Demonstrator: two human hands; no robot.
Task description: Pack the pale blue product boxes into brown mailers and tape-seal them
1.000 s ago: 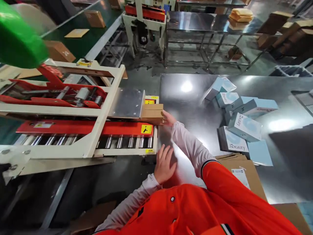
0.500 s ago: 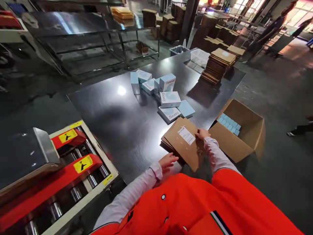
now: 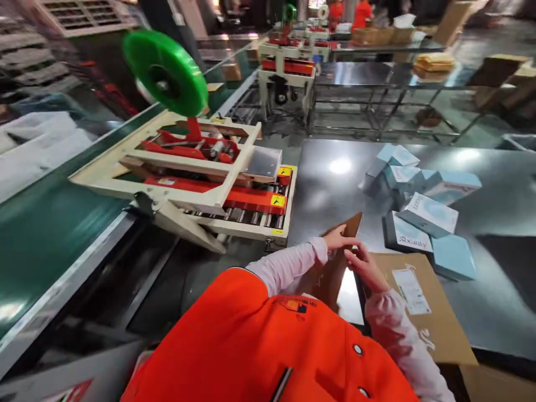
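A flattened cardboard carton (image 3: pixel 331 279) stands tilted up on edge over the table's near edge. My left hand (image 3: pixel 338 239) is closed on its upper part, thumb and fingers across the board. Close by, my right hand (image 3: pixel 369 271) has its fingertips pinched at the right side of the same carton; part of the contact is hidden. Under my right forearm, more flattened cartons lie stacked, the top carton (image 3: pixel 431 312) bearing a white printed label (image 3: pixel 411 290). Several pale blue and white product boxes (image 3: pixel 412 233) are piled beyond them, some reading "beauty".
The steel table (image 3: pixel 322 190) meets a carton sealing machine (image 3: pixel 234 195) with red rails, rollers and a green tape roll (image 3: pixel 165 72) at the left. A green conveyor belt (image 3: pixel 54 234) runs behind it. Farther back are another steel table (image 3: pixel 355 72) and people in orange.
My view has swung left, bringing the sealing machine into full sight. My hands have come together, and a flattened carton is now raised between them, apart from the labelled stack.
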